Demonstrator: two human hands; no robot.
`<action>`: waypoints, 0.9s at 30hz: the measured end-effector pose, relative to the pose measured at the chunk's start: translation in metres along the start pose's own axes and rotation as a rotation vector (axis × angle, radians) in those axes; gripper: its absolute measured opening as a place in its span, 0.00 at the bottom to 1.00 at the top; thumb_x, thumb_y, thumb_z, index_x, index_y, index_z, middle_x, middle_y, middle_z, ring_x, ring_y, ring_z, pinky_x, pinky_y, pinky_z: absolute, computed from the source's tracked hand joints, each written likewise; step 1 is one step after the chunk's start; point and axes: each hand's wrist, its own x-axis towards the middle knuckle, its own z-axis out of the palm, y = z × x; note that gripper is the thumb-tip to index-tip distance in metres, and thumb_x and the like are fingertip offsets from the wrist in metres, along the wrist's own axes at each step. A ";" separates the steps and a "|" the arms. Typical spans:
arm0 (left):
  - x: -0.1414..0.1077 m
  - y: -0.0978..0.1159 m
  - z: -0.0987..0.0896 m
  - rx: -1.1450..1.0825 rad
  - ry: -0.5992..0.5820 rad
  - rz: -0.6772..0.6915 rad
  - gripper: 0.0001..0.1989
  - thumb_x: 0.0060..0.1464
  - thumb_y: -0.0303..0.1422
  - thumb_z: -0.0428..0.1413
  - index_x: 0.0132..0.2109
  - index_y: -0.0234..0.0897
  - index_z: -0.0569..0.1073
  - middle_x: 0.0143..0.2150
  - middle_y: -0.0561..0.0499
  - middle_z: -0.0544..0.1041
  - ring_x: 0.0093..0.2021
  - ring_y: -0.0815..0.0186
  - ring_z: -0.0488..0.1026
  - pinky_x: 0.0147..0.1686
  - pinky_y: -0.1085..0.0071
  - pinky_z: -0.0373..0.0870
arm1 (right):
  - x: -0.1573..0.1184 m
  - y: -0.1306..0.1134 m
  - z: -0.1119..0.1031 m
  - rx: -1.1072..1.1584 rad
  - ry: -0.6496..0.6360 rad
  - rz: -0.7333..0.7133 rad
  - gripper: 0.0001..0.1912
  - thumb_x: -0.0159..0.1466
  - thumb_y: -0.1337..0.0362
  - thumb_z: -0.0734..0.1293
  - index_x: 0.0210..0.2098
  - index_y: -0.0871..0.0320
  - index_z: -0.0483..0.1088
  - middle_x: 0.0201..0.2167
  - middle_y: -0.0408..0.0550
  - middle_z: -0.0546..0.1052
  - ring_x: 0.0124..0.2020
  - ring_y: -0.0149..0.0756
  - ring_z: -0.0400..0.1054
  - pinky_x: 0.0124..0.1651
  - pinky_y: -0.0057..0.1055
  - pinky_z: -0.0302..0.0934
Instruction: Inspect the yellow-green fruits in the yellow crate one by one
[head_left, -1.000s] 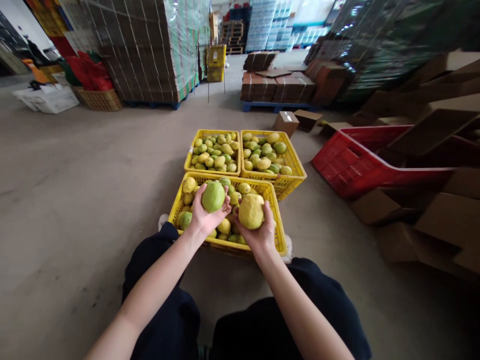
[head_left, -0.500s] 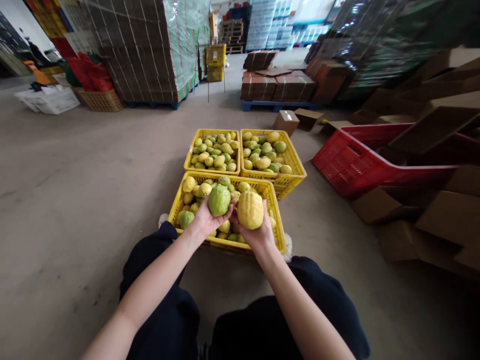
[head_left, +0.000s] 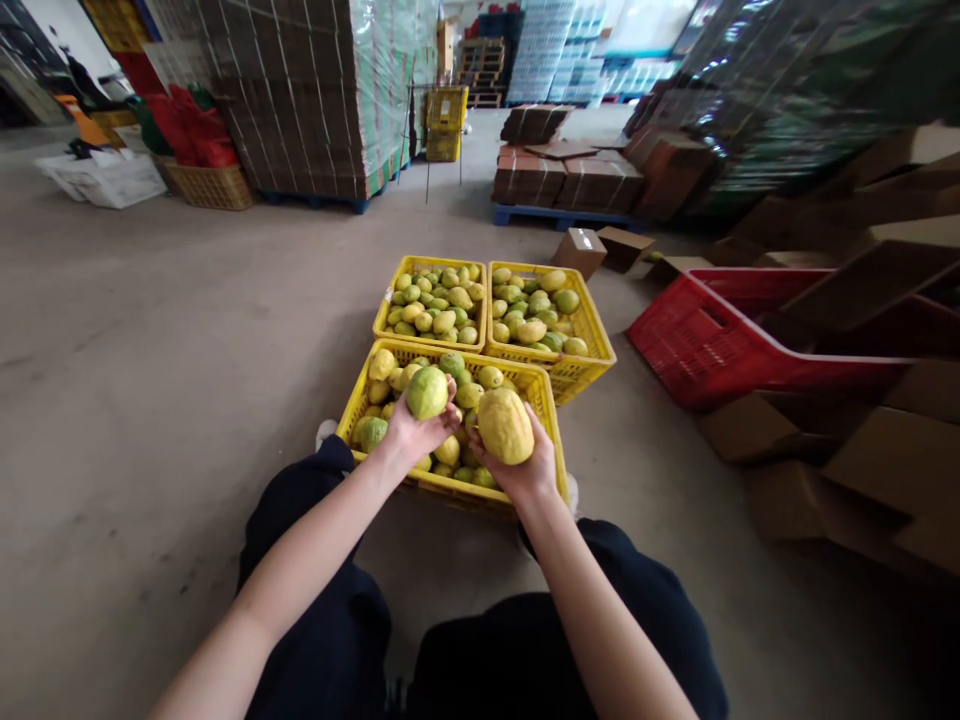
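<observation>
A green fruit rests in my left hand, whose fingers curl round its right side. My right hand is wrapped around a larger, bumpy yellow fruit. Both hands are over the near yellow crate, which holds many yellow and green fruits, and a small gap separates them. Behind it, side by side, stand a left rear crate and a right rear crate, both filled with similar fruits.
To the right are a red crate and open cardboard boxes. Flattened cartons lie on a blue pallet further back. A tall wrapped stack stands at the back left, beside a wicker basket.
My hands have moved apart, the left one slightly leftward. The green fruit has turned and now shows a paler side. The yellow fruit has also turned a little. The view has shifted slightly.
</observation>
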 end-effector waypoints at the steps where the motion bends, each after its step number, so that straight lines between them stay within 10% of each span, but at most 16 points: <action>1: 0.000 0.001 0.001 -0.003 0.008 0.010 0.16 0.67 0.33 0.43 0.47 0.35 0.75 0.34 0.47 0.78 0.24 0.68 0.71 0.23 0.74 0.72 | 0.001 0.001 0.001 -0.003 -0.006 0.003 0.17 0.68 0.53 0.57 0.38 0.55 0.73 0.26 0.49 0.80 0.25 0.40 0.74 0.24 0.33 0.69; 10: -0.005 0.010 0.006 0.096 0.016 -0.031 0.25 0.65 0.49 0.46 0.52 0.33 0.74 0.34 0.43 0.78 0.28 0.62 0.76 0.21 0.71 0.74 | 0.005 0.003 0.008 -0.108 0.041 -0.012 0.17 0.68 0.59 0.54 0.40 0.55 0.73 0.26 0.48 0.80 0.22 0.39 0.71 0.19 0.32 0.64; 27: 0.000 0.006 0.001 0.066 0.082 -0.052 0.20 0.68 0.38 0.42 0.52 0.32 0.73 0.33 0.42 0.77 0.23 0.67 0.70 0.15 0.78 0.64 | -0.001 0.000 0.008 -0.082 0.027 0.019 0.18 0.70 0.56 0.55 0.36 0.59 0.72 0.22 0.50 0.79 0.22 0.42 0.76 0.16 0.30 0.65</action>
